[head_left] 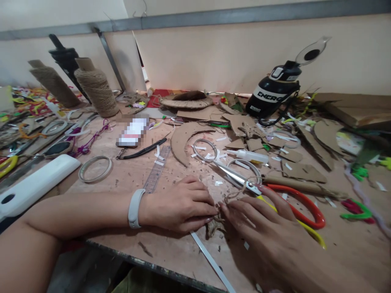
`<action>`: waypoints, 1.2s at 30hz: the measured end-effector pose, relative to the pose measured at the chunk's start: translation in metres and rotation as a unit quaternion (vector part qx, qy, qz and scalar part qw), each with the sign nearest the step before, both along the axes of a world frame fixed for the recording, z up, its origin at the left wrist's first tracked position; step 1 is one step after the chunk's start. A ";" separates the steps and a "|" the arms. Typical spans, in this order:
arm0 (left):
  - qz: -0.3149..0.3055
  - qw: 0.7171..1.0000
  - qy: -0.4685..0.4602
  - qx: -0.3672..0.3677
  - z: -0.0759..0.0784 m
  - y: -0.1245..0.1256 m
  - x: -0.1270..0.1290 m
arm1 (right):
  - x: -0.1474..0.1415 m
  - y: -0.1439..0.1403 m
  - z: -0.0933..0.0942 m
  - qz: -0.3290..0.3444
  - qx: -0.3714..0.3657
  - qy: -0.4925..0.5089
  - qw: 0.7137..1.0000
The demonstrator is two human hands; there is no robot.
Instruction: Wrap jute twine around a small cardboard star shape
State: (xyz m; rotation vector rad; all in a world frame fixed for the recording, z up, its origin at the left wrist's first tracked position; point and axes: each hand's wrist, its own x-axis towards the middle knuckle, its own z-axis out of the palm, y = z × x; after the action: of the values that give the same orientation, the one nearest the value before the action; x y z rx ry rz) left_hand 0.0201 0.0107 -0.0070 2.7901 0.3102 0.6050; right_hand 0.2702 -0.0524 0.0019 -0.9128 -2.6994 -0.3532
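Near the front of the table, my left hand (187, 205) has its fingers pressed together on a small twine-wrapped piece (214, 228). My right hand (259, 221) meets it from the other side, thumb and fingertips pinched on the twine (241, 194), which curls up above them. The fingers partly hide the small piece. A narrow white strip (210, 260) runs from under my left hand toward the table edge. Scissors (241, 179) with red and yellow handles lie just beyond and partly under my right hand, with closed blades.
Tape rolls (95, 169), a clear ruler (157, 169), a glue bottle (249, 156) and a curved cardboard piece (180, 144) lie around the hands. Behind stand a twine cone (96, 87) and a black drink bottle (273, 91). A phone (132, 132) and cardboard scraps (305, 173) lie farther off.
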 end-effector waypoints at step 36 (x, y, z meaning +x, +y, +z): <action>-0.004 0.998 0.042 -0.036 0.004 0.002 -0.001 | 0.001 0.030 -0.022 0.012 -0.179 0.201 0.963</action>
State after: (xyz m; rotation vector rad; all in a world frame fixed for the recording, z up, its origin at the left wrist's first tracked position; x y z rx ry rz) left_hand 0.0193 0.0131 -0.0026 2.7508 0.3304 0.4674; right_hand 0.2717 -0.0224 -0.0198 -0.9212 -2.4246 0.3092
